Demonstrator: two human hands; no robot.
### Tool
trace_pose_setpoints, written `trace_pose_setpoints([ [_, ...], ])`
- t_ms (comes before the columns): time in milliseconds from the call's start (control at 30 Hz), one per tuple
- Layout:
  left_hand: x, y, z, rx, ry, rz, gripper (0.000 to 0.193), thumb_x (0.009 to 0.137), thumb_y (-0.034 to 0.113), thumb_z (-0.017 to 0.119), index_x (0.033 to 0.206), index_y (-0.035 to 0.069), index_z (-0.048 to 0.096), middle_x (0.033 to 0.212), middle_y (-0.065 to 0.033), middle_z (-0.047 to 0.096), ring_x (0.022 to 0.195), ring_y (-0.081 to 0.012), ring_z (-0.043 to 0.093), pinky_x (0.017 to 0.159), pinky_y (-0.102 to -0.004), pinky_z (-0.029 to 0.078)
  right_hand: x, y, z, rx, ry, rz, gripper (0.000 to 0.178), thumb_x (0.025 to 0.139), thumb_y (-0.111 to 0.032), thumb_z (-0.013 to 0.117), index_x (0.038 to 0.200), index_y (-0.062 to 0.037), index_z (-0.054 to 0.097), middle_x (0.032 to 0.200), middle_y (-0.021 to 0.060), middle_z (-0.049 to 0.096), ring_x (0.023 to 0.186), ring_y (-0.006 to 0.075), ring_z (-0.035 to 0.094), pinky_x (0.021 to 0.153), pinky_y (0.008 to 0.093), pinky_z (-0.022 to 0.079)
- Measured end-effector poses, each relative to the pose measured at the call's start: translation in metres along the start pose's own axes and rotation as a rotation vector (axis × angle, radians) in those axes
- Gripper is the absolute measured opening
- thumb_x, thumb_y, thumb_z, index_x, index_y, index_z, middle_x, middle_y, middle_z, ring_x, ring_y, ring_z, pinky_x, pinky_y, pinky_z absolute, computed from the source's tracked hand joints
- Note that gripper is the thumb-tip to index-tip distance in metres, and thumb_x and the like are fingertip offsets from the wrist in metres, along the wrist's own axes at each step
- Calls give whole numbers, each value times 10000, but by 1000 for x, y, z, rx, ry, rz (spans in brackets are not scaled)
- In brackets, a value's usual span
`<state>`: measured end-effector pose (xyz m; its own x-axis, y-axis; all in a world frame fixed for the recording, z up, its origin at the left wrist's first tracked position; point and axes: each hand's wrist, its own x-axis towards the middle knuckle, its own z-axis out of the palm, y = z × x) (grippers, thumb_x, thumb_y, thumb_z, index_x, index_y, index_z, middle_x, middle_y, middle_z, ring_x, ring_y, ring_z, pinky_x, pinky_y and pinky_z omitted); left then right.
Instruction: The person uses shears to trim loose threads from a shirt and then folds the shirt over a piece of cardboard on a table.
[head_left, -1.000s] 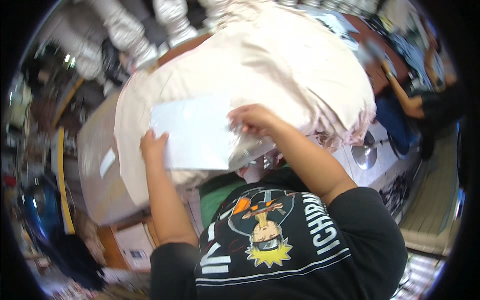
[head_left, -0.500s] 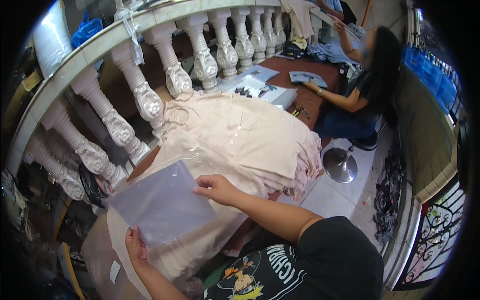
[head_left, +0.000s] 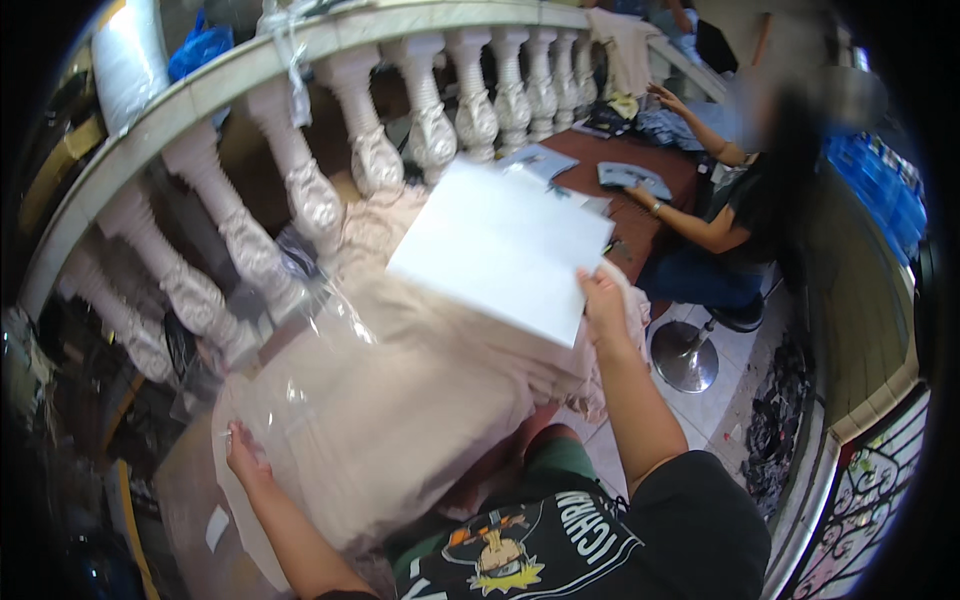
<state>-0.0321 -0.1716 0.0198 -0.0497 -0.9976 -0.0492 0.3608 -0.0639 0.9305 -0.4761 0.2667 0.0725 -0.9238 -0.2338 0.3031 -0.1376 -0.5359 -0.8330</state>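
A stiff, flat, pale sheet (head_left: 500,250), like a board, is raised over the pile of cream garments (head_left: 385,235). My right hand (head_left: 604,305) grips it by its lower right edge, thumb on top. On the near left, a folded cream garment (head_left: 400,400) lies under or inside shiny clear plastic (head_left: 290,395). My left hand (head_left: 247,455) is closed at the left edge of this plastic, fingers curled and thumb up, seemingly pinching it. The pale sheet partly hides the pile and the table behind it.
A white balustrade (head_left: 430,140) runs along the left and back. At the far right of the brown table (head_left: 600,150), another person (head_left: 740,210) sits on a stool (head_left: 685,355) holding a grey-blue flat piece (head_left: 635,180). Dark scraps (head_left: 780,430) lie along the wall.
My right hand has lifted the pale sheet up and to the right, away from the near garment. My left hand has let go of the sheet and moved slightly left.
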Motion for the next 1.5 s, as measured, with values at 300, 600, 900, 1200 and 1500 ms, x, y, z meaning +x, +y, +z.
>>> trace_pose_setpoints([
  [300,-18,4,-39,-18,294,89,304,884,227,595,1139,62,573,1060,-25,642,814,-87,584,518,-247,388,-34,33,36,-343,-124,332,191,883,-207,572,1001,-59,600,796,2,634,623,86,573,508,205,442],
  [600,-100,143,58,27,260,662,244,901,183,575,1110,56,579,1010,-47,634,824,-98,595,682,-212,450,-88,82,106,-801,-411,197,578,823,-207,660,1299,5,412,1051,141,591,890,185,598,697,287,510],
  [900,-241,41,227,455,-805,924,344,794,18,619,1136,54,593,1034,-88,629,968,-225,605,914,-343,419,-111,-18,157,228,-753,511,641,907,-332,562,1396,-40,270,1271,168,482,1104,208,531,898,319,453],
  [1200,-285,0,240,747,-977,1117,323,801,153,638,1122,133,607,1172,-34,556,1169,-255,467,1006,-501,276,-61,-28,90,-18,-401,311,499,939,-261,453,1383,-61,345,1228,143,552,1025,241,602,780,281,472],
  [1500,-257,-15,211,408,-810,343,489,823,251,669,1219,8,518,1184,-152,541,1146,-258,489,973,-338,373,-89,-18,111,-418,-546,41,455,956,-201,427,1387,-75,355,1219,139,560,964,190,620,769,270,461],
])
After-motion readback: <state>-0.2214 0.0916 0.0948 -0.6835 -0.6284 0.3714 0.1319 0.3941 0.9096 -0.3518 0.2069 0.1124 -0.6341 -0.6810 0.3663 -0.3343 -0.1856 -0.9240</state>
